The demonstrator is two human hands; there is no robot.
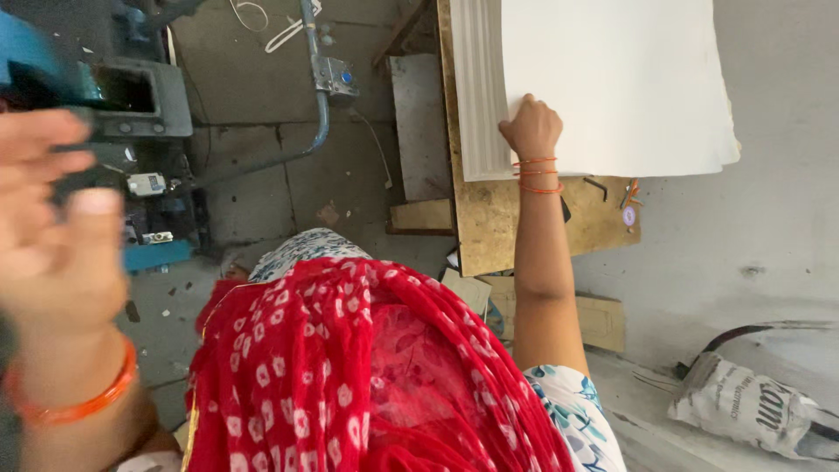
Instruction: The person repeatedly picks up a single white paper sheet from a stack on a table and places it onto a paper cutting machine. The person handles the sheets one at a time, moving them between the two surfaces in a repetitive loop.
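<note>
Right hand (530, 128) is clamped on the lower left corner of the paper stack (612, 83), fingers curled over its edge. I see the stack lying flat on the board (489, 227), spreading up and to the right from that grip. Left hand (57, 227) is up close to the lens, blurred, fingers loosely spread, holding nothing, well apart from the stack. So the right is nearer.

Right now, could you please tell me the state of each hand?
Left hand: raised near the camera, blurred, fingers spread, holding nothing.
Right hand: closed on the edge of the white sheet stack.
</note>
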